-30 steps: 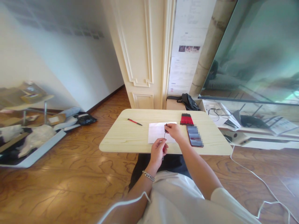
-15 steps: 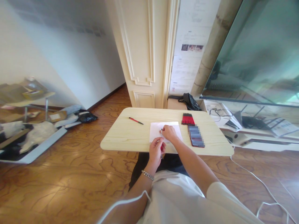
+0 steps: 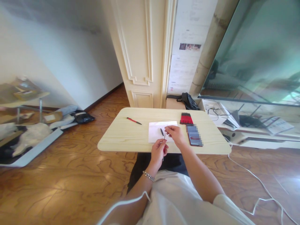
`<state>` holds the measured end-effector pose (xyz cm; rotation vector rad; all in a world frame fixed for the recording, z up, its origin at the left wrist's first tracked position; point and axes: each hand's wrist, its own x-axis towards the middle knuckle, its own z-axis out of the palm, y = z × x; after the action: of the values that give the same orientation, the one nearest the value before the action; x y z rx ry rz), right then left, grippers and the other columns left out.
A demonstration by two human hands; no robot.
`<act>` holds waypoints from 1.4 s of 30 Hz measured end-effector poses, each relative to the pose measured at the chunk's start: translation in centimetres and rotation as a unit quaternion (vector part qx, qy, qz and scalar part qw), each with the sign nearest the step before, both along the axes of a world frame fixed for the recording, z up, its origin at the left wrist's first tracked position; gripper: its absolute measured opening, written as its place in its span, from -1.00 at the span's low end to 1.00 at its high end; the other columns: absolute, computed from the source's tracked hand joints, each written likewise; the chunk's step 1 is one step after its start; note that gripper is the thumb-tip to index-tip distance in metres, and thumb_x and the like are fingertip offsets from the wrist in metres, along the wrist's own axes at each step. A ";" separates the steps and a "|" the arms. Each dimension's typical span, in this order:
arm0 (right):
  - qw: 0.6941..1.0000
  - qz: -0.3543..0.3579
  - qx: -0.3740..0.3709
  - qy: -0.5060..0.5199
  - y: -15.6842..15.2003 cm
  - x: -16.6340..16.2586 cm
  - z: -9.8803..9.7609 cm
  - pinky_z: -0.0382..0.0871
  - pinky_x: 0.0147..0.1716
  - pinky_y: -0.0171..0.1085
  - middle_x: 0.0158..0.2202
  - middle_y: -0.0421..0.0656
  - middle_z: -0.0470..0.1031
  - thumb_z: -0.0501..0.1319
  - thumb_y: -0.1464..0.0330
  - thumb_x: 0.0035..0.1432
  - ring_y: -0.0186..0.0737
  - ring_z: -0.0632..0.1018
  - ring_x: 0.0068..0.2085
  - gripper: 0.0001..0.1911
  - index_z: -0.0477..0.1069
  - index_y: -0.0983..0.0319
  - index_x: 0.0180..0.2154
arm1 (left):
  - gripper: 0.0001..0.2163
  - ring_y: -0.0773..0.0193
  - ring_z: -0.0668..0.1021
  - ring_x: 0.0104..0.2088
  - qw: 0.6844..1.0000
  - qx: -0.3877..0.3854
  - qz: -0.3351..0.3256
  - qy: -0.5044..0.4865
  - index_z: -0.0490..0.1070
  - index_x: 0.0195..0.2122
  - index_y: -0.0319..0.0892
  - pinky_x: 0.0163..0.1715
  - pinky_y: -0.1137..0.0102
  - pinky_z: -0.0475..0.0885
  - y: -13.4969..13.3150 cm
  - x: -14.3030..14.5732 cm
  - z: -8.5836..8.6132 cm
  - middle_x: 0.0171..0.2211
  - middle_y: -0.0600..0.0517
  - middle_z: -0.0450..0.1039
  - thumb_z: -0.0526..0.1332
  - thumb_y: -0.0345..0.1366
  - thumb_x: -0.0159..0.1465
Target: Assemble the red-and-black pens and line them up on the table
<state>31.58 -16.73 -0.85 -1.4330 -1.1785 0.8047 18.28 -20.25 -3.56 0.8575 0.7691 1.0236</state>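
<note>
My left hand (image 3: pixel 158 150) is closed around the red barrel of a pen (image 3: pixel 164 151), held upright over the table's near edge. A thin dark pen refill (image 3: pixel 164 136) stands out of the barrel's top. At its upper end, my right hand (image 3: pixel 172 132) has thumb and forefinger pinched together. Beneath both hands is a white sheet of paper (image 3: pixel 153 129), and a small black pen part (image 3: pixel 162 132) lies on it beside my right fingertips. A red-and-black pen (image 3: pixel 134 121) lies alone to the left. Several like it form a neat row of pens (image 3: pixel 186 118) at the right.
A phone (image 3: pixel 195 137) with a blurred screen lies right of the paper on the pale wooden table (image 3: pixel 119 134). Behind stands a box with a black bag (image 3: pixel 188 101). A white cable (image 3: pixel 255 179) runs across the floor. Packages (image 3: pixel 82 117) lie at far left.
The black pen part is now on the paper, apart from the pen. My right hand has moved slightly right and is at the refill. My left hand keeps hold of the barrel.
</note>
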 end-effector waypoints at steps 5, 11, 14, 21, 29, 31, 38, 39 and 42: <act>0.963 -0.029 -0.082 -0.255 2.6 1.3 -0.1 0.22 -0.43 -0.31 -0.56 -0.11 0.49 0.16 0.25 0.06 -0.23 0.47 -0.46 -0.70 0.52 0.30 -0.53 | -0.64 0.49 0.30 -0.72 1.000 -0.010 0.010 0.015 0.37 -0.28 -0.20 -0.74 0.58 0.01 0.3 -0.4 -0.2 -0.60 0.13 0.36 0.33 -0.05 0.02; 0.903 -0.055 -0.145 -0.400 3.2 0.1 -1.4 0.25 -0.26 -0.29 -0.33 0.08 0.58 0.17 0.29 0.10 -0.11 0.54 -0.24 -0.76 0.58 0.27 -0.37 | -0.65 0.49 0.30 -0.72 1.000 -0.012 0.014 0.011 0.36 -0.29 -0.21 -0.75 0.58 -0.01 0.4 -0.6 0.0 -0.60 0.13 0.35 0.32 -0.06 0.03; 0.901 -0.055 -0.147 -0.404 3.2 -0.1 -1.3 0.25 -0.24 -0.28 -0.30 0.11 0.57 0.18 0.29 0.11 -0.09 0.54 -0.22 -0.76 0.57 0.28 -0.34 | -0.65 0.49 0.31 -0.72 1.000 -0.007 0.017 0.012 0.37 -0.30 -0.21 -0.75 0.58 -0.02 0.3 -0.6 0.2 -0.60 0.13 0.35 0.32 -0.06 0.03; 0.978 -0.014 -0.035 -0.205 -0.3 -0.4 -0.7 0.28 -0.31 -0.32 -0.35 -0.12 0.57 0.07 0.22 0.19 -0.22 0.51 -0.33 -0.68 0.55 0.24 -0.33 | -0.62 0.49 0.31 -0.72 1.000 -0.010 0.015 0.003 0.38 -0.27 -0.21 -0.74 0.57 -0.02 0.5 -0.7 0.2 -0.60 0.13 0.36 0.33 -0.04 0.01; 0.999 0.050 -0.003 -0.004 -2.1 -0.1 -0.3 0.23 -0.51 -0.35 -0.49 -0.17 0.49 0.18 0.12 0.06 -0.29 0.43 -0.48 -0.67 0.50 0.25 -0.40 | -0.63 0.49 0.30 -0.72 1.000 0.001 -0.011 -0.001 0.38 -0.27 -0.22 -0.74 0.56 0.00 -0.1 0.1 0.0 -0.60 0.12 0.35 0.31 -0.04 0.05; 1.000 0.016 -0.008 0.007 -0.6 1.0 -0.3 0.22 -0.52 -0.34 -0.45 -0.12 0.52 0.16 0.12 0.06 -0.30 0.44 -0.48 -0.65 0.50 0.27 -0.38 | -0.62 0.50 0.31 -0.71 1.000 -0.001 -0.016 0.005 0.39 -0.26 -0.22 -0.74 0.57 0.01 0.0 0.0 -0.2 -0.58 0.11 0.36 0.32 -0.04 0.05; 0.947 -0.021 -0.093 -0.306 2.7 3.0 -0.5 0.17 -0.46 -0.32 -0.57 -0.09 0.49 0.15 0.24 0.09 -0.27 0.44 -0.49 -0.66 0.50 0.31 -0.57 | -0.66 0.47 0.34 -0.69 1.000 -0.007 -0.014 0.004 0.38 -0.24 -0.22 -0.73 0.58 0.02 0.4 -0.4 -0.7 -0.57 0.10 0.38 0.30 -0.08 0.09; 0.933 -0.026 -0.100 -0.346 2.7 2.8 -0.6 0.16 -0.45 -0.31 -0.55 -0.06 0.51 0.15 0.26 0.09 -0.25 0.45 -0.48 -0.67 0.51 0.31 -0.56 | -0.67 0.47 0.35 -0.68 1.000 -0.007 -0.013 0.001 0.39 -0.24 -0.22 -0.73 0.57 0.02 0.4 -0.4 -0.7 -0.56 0.09 0.38 0.29 -0.08 0.09; 0.904 -0.052 -0.119 -0.407 2.6 2.0 -1.1 0.18 -0.40 -0.30 -0.43 0.01 0.56 0.14 0.29 0.11 -0.20 0.50 -0.39 -0.72 0.55 0.31 -0.46 | -0.67 0.45 0.37 -0.68 1.000 -0.009 -0.013 -0.013 0.39 -0.23 -0.24 -0.72 0.56 0.05 0.4 -0.4 -0.6 -0.57 0.08 0.39 0.30 -0.11 0.08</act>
<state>33.59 -14.09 -2.00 -2.1220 -1.6311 0.2529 17.90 -19.85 -4.20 0.8344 0.7427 1.0010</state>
